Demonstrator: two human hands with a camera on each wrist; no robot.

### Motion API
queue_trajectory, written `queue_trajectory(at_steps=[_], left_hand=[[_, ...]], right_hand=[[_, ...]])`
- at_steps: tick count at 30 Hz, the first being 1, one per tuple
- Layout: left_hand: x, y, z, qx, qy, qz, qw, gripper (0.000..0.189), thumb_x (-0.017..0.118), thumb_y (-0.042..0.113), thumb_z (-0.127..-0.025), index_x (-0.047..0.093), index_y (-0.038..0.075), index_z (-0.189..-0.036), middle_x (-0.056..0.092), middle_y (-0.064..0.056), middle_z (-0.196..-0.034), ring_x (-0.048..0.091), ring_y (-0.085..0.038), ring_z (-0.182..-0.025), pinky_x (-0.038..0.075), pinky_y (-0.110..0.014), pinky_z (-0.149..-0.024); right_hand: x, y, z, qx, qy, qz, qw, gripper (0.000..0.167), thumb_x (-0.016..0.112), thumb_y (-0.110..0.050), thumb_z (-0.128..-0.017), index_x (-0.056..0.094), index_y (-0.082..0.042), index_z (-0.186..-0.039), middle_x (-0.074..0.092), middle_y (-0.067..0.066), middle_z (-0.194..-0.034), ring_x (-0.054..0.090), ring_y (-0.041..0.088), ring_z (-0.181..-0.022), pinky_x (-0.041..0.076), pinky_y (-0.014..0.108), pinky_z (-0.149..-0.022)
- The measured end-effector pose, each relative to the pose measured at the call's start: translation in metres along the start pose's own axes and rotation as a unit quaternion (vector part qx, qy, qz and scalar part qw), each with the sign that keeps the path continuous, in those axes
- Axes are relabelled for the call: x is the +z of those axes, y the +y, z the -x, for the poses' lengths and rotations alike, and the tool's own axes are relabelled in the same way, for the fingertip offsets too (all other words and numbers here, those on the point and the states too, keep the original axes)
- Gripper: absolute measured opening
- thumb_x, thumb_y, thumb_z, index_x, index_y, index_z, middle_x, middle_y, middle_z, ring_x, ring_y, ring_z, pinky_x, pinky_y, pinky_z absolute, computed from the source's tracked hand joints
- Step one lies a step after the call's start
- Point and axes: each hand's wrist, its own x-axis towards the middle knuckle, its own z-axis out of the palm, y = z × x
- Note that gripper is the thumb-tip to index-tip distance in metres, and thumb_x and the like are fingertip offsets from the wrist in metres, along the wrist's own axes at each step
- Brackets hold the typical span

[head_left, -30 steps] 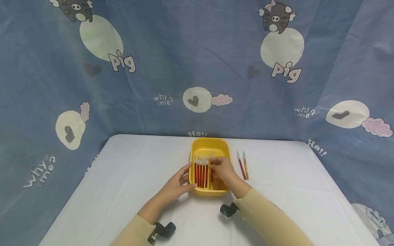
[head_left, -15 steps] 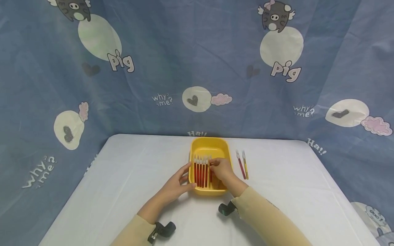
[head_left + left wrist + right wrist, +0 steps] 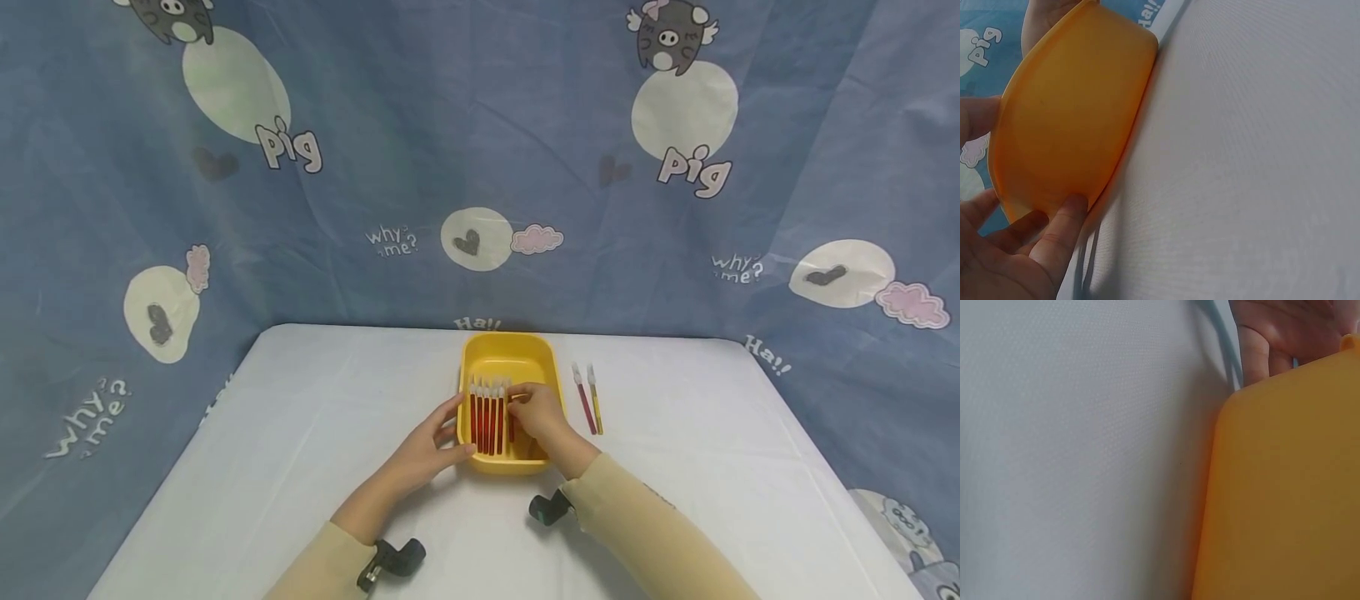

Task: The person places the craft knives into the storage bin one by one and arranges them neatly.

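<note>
In the head view, a yellow tray (image 3: 506, 467) lies on the white tabletop. Several slim red pens with whitish caps (image 3: 486, 423) stand side by side in its left part, caps pointing away. My left hand (image 3: 426, 454) holds the tray's left side, fingertips against the outer wall and thumb at the rim, as the left wrist view also shows. My right hand (image 3: 537, 414) reaches in over the right rim and pinches another red pen (image 3: 512, 429) beside the row. Its fingers partly cover that pen; whether it touches the tray floor cannot be seen.
To the tray's right lie two loose pens, a red one (image 3: 584, 401) and a yellow one (image 3: 596, 402). A blue printed cloth (image 3: 420, 167) hangs behind the table. Dark wrist cameras (image 3: 393, 560) sit below both hands.
My right hand has shifted slightly left with the pen, bringing it closer to the row. The left hand keeps its place on the tray. The head view has moved a little.
</note>
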Motion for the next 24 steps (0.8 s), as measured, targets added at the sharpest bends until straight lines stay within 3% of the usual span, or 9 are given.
queue_trajectory(at_steps=[8, 16, 24], left_hand=[[0.0008, 0.0027, 0.0018, 0.001, 0.000, 0.002, 1.0000, 0.089, 0.081, 0.030, -0.085, 0.030, 0.032, -0.158, 0.033, -0.009, -0.161, 0.044, -0.039, -0.139, 0.042, -0.060, -0.106], [0.0019, 0.0034, 0.0012, -0.007, 0.006, -0.010, 0.9999, 0.089, 0.081, 0.032, -0.085, 0.030, 0.034, -0.158, 0.033, -0.009, -0.161, 0.045, -0.037, -0.138, 0.044, -0.059, -0.105], [0.0014, 0.0030, 0.0019, 0.017, 0.001, 0.009, 0.9998, 0.087, 0.081, 0.025, -0.086, 0.032, 0.028, -0.158, 0.036, -0.011, -0.159, 0.048, -0.036, -0.136, 0.039, -0.062, -0.107]], right_hand=[[0.0006, 0.0011, -0.0006, -0.008, 0.006, 0.021, 0.9997, 0.027, 0.061, 0.004, -0.092, 0.068, 0.004, -0.119, 0.069, 0.016, -0.096, 0.063, 0.017, -0.074, 0.054, 0.024, -0.060], [-0.0007, 0.0002, 0.0001, -0.013, 0.008, 0.048, 0.9987, 0.031, 0.066, 0.003, -0.092, 0.065, 0.005, -0.122, 0.069, 0.015, -0.098, 0.064, 0.018, -0.078, 0.055, 0.025, -0.061], [-0.0001, 0.0029, -0.0030, -0.034, 0.007, 0.082, 0.9960, 0.031, 0.067, 0.003, -0.090, 0.067, 0.006, -0.121, 0.070, 0.013, -0.095, 0.064, 0.018, -0.081, 0.056, 0.026, -0.066]])
